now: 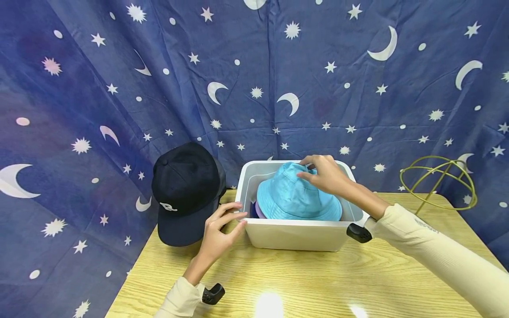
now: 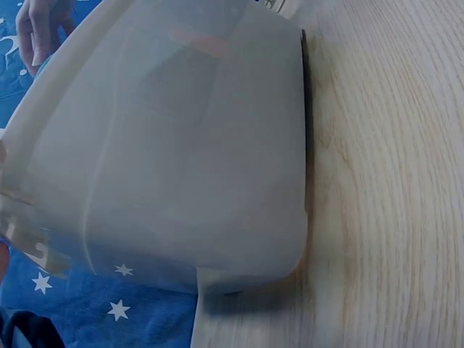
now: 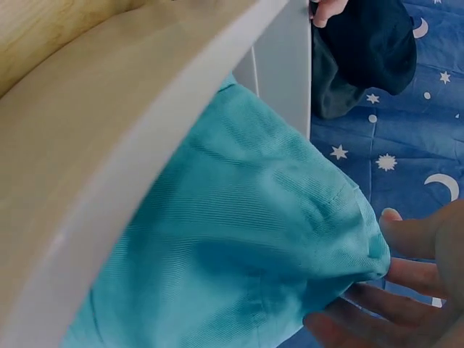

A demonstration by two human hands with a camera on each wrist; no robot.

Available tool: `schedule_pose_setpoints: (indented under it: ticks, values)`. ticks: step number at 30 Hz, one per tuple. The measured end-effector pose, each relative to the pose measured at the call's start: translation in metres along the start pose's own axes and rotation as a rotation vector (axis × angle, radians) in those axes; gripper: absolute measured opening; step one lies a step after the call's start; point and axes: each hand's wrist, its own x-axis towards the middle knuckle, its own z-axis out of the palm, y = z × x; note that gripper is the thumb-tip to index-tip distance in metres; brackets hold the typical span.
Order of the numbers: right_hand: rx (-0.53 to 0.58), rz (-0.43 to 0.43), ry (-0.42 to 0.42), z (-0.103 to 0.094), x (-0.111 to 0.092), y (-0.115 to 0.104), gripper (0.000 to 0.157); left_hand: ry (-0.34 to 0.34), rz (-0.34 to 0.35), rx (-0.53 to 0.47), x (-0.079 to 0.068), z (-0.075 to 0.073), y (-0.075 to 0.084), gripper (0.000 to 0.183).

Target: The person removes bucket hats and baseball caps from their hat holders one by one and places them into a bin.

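A light blue bucket hat (image 1: 294,194) sits crown up inside a white plastic bin (image 1: 296,236). My right hand (image 1: 324,174) is at the top of its crown. In the right wrist view, the fingers (image 3: 395,301) touch the crown from behind, while the thumb stands apart from the cloth. My left hand (image 1: 222,232) is at the bin's left front corner, fingers spread and fingertips at the rim. Under the hat, at the left, a bit of purple and dark blue cloth (image 1: 259,211) peeks out; the rest of it is hidden.
Left of the bin, a black baseball cap (image 1: 184,176) with a white emblem is propped up over a stand that is mostly hidden. A gold wire hat stand (image 1: 437,181) rises at the right. Behind the wooden table (image 1: 310,282) hangs a blue star-and-moon curtain (image 1: 254,119).
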Motion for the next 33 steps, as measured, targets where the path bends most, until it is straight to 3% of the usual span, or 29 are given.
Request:
schedule_pose_setpoints:
  ticks: [9,17,27,33]
  values:
    - [0.012,0.012,-0.007,-0.009,-0.020,0.005,0.035,0.017,-0.019,0.019,0.006,-0.007,0.007,0.029]
    - [-0.005,0.015,0.038,-0.017,-0.040,0.019,0.031,0.063,-0.042,0.069,0.017,-0.017,0.016,0.027]
    - [-0.055,0.004,0.107,-0.009,-0.065,0.036,0.032,0.124,-0.050,0.144,0.028,-0.030,0.026,0.025]
    - [-0.120,0.048,0.146,-0.004,-0.087,0.042,0.046,0.153,-0.021,0.179,0.035,-0.038,0.030,0.027]
